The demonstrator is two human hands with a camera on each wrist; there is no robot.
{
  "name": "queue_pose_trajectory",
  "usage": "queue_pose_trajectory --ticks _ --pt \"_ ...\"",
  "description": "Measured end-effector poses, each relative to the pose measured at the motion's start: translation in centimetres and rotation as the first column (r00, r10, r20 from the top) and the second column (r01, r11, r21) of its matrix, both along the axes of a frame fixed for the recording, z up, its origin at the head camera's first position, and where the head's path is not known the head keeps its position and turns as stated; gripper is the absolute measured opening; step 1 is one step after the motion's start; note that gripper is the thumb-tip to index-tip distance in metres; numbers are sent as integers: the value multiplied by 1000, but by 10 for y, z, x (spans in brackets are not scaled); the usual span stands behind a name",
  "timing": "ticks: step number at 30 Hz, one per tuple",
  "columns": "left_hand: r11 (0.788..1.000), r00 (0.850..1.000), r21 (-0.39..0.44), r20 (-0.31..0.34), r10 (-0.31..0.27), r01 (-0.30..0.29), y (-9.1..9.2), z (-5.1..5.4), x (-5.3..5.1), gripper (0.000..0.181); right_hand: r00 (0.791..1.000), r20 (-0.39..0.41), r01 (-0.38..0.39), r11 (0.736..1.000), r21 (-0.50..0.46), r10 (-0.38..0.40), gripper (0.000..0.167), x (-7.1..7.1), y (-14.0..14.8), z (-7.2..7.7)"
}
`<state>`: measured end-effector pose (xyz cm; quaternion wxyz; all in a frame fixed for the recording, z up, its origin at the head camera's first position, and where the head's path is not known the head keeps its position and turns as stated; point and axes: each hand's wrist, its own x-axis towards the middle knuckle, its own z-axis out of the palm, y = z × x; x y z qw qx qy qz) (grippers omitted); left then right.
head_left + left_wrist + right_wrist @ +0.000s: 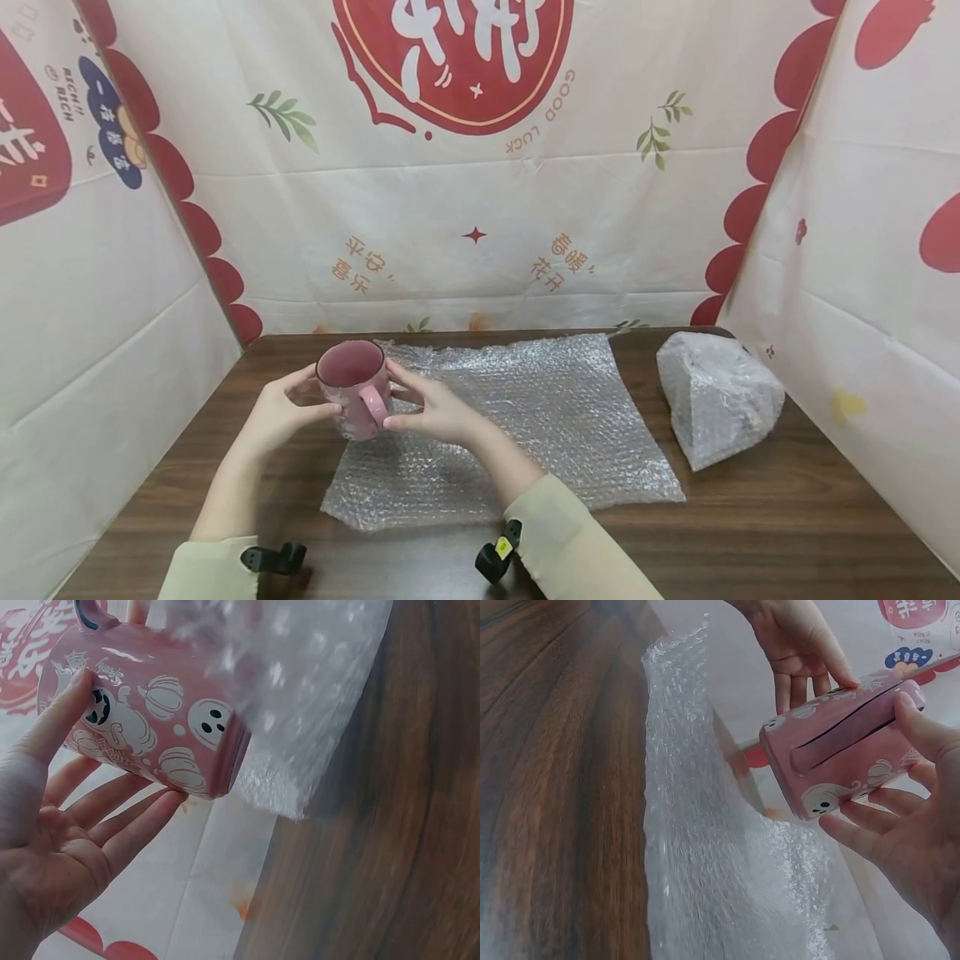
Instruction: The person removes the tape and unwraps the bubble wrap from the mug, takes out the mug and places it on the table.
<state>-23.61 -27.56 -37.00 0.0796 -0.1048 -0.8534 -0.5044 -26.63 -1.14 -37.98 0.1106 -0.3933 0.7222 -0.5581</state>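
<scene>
Head view. Pink mug (354,398) at 8 o'clock of the frame, mouth tipped up, handle (375,405) facing about 4 o'clock. Left hand (274,417) at 8 o'clock of the mug, right hand (444,410) at 3 to 4; each pinches the mug between thumb and fingers. Bubble wrap (540,417) spread at 6 o'clock of the frame, a thin silvery sheet, dimpled, edges uneven. Mug over the sheet's left side, apparently lifted. Wrapped bundle (717,400) at 4 o'clock: lumpy, angular, cloudy plastic, contents not readable. My reading: bundle looks finished; sheet laid out; mug still bare, so any covering of it remains undone. Worktop (787,517) dark brown, striped wood grain.

Left wrist view. Mug at 11 o'clock, glossy glaze, raised white ghosts and pumpkins, rim of the base darker. Left hand at 8: thumb along the wall, fingertips under the opposite side. Bubble wrap, blurred, at 1 o'clock, partly across the mug in this line of sight.

Right wrist view. Mug at 2 o'clock, handle a smooth strap toward the lens. Right hand at 4, thumb at the handle's end, fingers against the wall; left hand at 1. Sheet runs toward 6; wood at 9.
</scene>
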Motion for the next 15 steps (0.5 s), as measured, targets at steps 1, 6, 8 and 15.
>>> queue_pose_trajectory --ticks 1,6,8,15 --pt "1000 1000 3 -3 2 -2 -2 0 -1 72 1000 1 -7 1000 3 7 85 -1 -2 0" --pt "1000 1000 -16 -16 17 -17 -14 -3 -1 72 999 18 -36 999 -1 36 85 -4 -14 1" --pt "999 999 -26 -18 28 -28 -19 -4 -1 73 999 22 -35 999 9 35 85 -4 -18 2" --pt "998 999 -27 6 51 -50 -33 -5 -1 76 999 52 -16 999 48 13 85 -3 -31 5"
